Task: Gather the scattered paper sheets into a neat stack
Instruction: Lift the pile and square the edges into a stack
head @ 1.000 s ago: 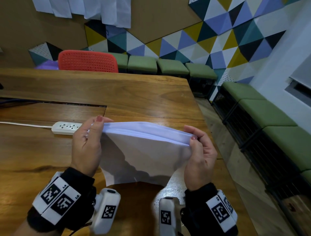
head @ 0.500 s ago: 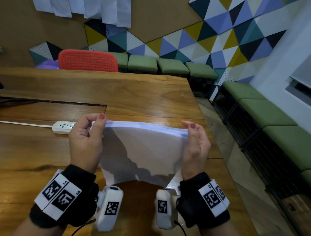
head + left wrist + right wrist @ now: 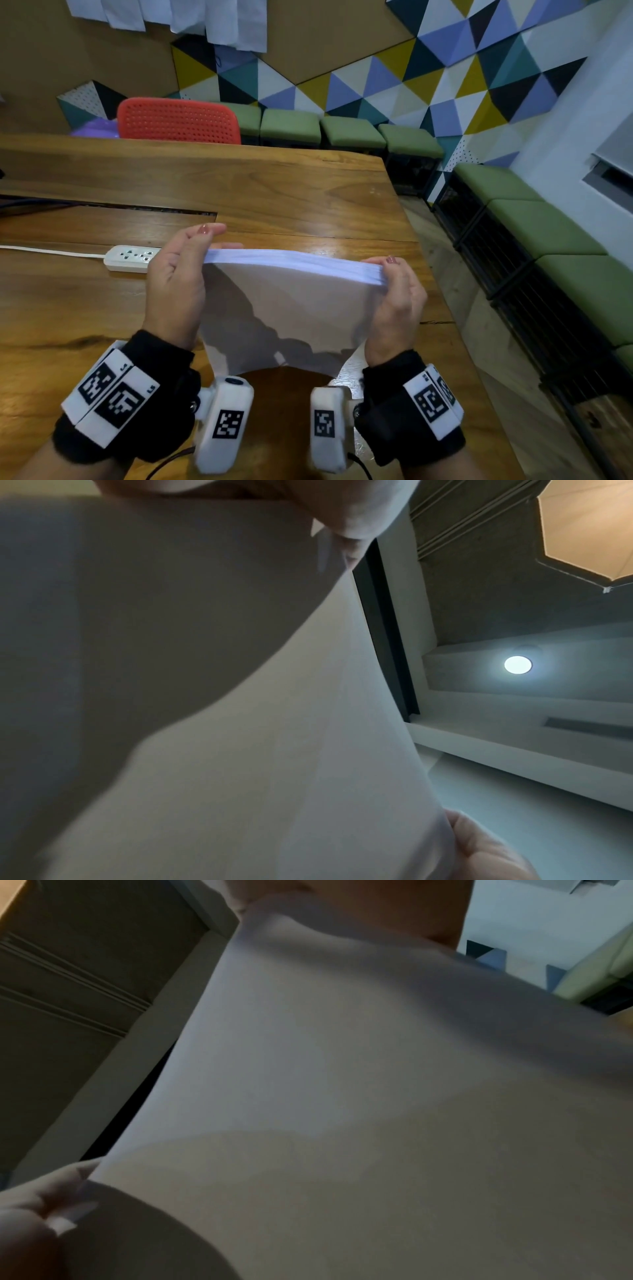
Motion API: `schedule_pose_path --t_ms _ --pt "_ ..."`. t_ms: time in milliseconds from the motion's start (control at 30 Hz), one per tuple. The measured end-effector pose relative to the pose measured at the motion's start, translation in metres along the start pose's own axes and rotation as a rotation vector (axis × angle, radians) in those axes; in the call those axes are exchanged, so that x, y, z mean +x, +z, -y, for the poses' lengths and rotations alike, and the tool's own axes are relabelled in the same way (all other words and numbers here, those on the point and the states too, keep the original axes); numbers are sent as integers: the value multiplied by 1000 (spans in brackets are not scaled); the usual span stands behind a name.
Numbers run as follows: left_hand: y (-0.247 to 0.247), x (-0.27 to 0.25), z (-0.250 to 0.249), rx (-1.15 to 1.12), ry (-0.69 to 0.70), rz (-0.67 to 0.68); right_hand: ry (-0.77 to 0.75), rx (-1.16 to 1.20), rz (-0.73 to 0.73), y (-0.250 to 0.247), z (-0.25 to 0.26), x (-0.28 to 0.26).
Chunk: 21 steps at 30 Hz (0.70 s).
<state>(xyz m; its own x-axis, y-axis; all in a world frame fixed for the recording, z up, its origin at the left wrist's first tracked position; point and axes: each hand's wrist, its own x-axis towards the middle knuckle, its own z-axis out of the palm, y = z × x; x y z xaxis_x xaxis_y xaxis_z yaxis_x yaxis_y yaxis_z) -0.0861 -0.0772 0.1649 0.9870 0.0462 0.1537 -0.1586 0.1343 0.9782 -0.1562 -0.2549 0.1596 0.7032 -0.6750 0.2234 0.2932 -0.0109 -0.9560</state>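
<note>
A stack of white paper sheets (image 3: 287, 305) stands on its lower edge on the wooden table (image 3: 274, 192), held upright between both hands. My left hand (image 3: 178, 274) grips the stack's left side, thumb near the top edge. My right hand (image 3: 397, 294) grips the right side, fingertips curled over the top corner. The top edges of the sheets lie nearly flush. In the left wrist view the paper stack (image 3: 240, 723) fills most of the picture, and the right wrist view is likewise mostly taken up by the paper stack (image 3: 377, 1096).
A white power strip (image 3: 132, 258) with its cord lies on the table just left of my left hand. A red chair (image 3: 178, 120) stands behind the table. Green benches (image 3: 534, 222) line the walls at right. The table's right edge is close to my right hand.
The stack was bowed a second ago, then pulled straighter; its top edge now slopes slightly down to the right. Both hands kept their grip and stayed in about the same place.
</note>
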Motion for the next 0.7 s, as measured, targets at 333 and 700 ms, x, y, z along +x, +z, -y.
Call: schedule_pose_path --t_ms 333,700 --pt "-27 0 16 10 31 365 81 -149 393 -29 -14 3" --pt "-28 -14 35 38 -96 311 169 -64 340 -27 -34 -8"
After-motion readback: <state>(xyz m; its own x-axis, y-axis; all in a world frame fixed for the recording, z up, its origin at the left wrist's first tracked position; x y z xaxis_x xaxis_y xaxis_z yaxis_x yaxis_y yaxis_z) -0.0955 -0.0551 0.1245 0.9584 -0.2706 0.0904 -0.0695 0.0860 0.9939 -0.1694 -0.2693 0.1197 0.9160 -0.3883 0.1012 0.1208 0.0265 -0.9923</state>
